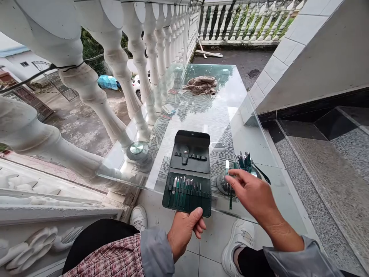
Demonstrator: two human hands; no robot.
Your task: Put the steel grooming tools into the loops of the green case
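My left hand [187, 231] grips the bottom edge of an open dark green manicure case [188, 165], thumb on top and fingers beneath. In its lower half, a row of slim green-handled metal tools [183, 188] sits under elastic loops. The upper half has bare loops and a small snapped strap. To the right of the case, my right hand [255, 192] pinches a slim green manicure tool [227, 166] with a pale flat tip, held upright. Just behind that hand stands a cluster of green and silver clippers [245, 159], partly hidden by it.
The glass table [198, 119] has round metal-capped supports [137, 150]. A crumpled brown cloth [201, 84] and a small card [168, 109] lie farther back. White balusters [115, 73] line the left; stone steps [323, 154] rise on the right.
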